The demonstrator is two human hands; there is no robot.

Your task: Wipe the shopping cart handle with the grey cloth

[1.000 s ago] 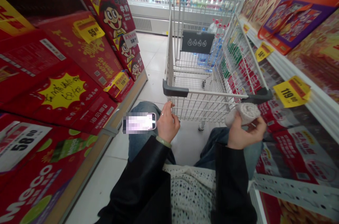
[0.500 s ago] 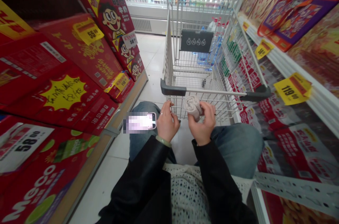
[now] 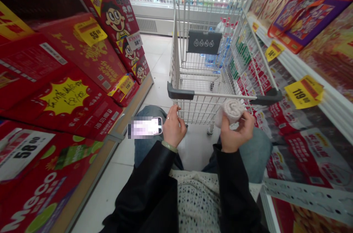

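Observation:
A rolled-up, pale grey-beige cloth (image 3: 232,111) is gripped between the thumb and fingers of my right hand (image 3: 237,130), above my right knee. Its spiral end faces up and a loose part hangs at its left side. My left hand (image 3: 174,126) is by my left knee, fingers loosely bent and thumb apart, with nothing seen in it. Just left of that hand, a lit phone (image 3: 156,126), its screen partly blurred out, lies on my left thigh. Both hands are just on my side of the wire shopping cart (image 3: 202,110).
Red drink cartons (image 3: 68,100) with price tags are stacked along the left. On the right, a shelf (image 3: 306,56) carries boxes, with wrapped bottle packs (image 3: 309,152) below. A refrigerated display (image 3: 162,12) stands behind the cart.
My right hand has moved right, away from my left hand, carrying the cloth roll, which now turns its spiral end more upward. My left hand has stayed in place.

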